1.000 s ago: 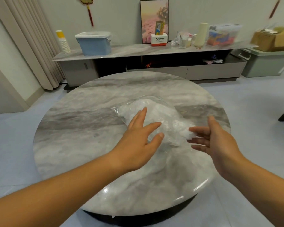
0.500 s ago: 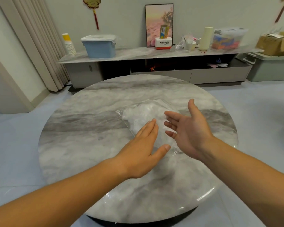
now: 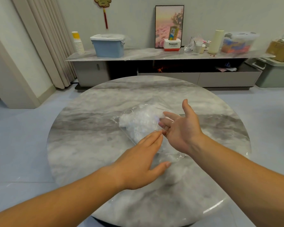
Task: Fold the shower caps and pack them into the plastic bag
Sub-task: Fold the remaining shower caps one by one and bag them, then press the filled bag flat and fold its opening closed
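One wide-angle view from a camera worn on the head, facing forward and down, close over the round desk (image 3: 88, 145), left hand (image 3: 138, 163) and right hand (image 3: 183, 130) near mid-frame, low cabinet (image 3: 220, 78) across the room at top

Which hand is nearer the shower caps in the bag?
Right. The right hand is at the shower caps, on their right side; the left hand hovers over the plastic bag, short of them.
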Tool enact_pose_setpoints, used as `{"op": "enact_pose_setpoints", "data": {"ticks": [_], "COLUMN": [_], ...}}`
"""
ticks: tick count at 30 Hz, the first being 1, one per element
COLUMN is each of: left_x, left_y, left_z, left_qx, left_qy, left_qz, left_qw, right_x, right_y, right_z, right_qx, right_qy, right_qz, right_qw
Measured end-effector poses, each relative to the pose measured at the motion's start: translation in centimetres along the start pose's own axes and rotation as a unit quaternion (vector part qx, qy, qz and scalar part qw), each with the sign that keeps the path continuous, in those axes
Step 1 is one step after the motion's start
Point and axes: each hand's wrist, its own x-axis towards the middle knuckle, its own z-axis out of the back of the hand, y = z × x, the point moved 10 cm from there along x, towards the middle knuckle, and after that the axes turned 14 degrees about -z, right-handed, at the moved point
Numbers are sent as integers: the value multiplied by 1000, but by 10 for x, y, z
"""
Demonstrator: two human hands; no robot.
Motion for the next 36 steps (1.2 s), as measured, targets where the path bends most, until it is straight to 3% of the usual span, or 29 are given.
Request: {"op": "enact_pose_setpoints", "data": {"ticks": [8,10,13,15,16,18,19,24,28,36], "left_x": [-7,-8,-11,-14,-15,-16,-16,-2,4,-18], "left_y": [10,12,15,18,18,14,12,-1,0,23], "left_z": [2,4,4,4,4,5,4,2,3,-2], "left_qx": [47,56,86,104,117,163,183,192,184,113], "left_qy": [-8,-14,-18,-27,-38,-61,-70,-94,-102,-54], "left_qz": [-7,-11,-22,-35,-47,-79,-88,-77,-74,-85], "left_qw": [999,998,996,994,991,982,977,974,975,988], "right_x": [-30,-40,-59,-81,-91,-97,-94,-81,-74,-38], "right_y": [-10,-11,3,27,36,37,33,23,25,26], "right_z": [15,25,43,50,48,46,49,34,0,-21], "right_qx": [69,25,-165,-339,-440,-587,-620,-657,-645,-695], "right_qy": [48,19,-85,-161,-187,-191,-174,-92,-39,-32], "right_qz": [3,9,71,185,247,312,318,347,345,259], "right_qw": [996,999,980,908,843,722,696,663,681,670]}}
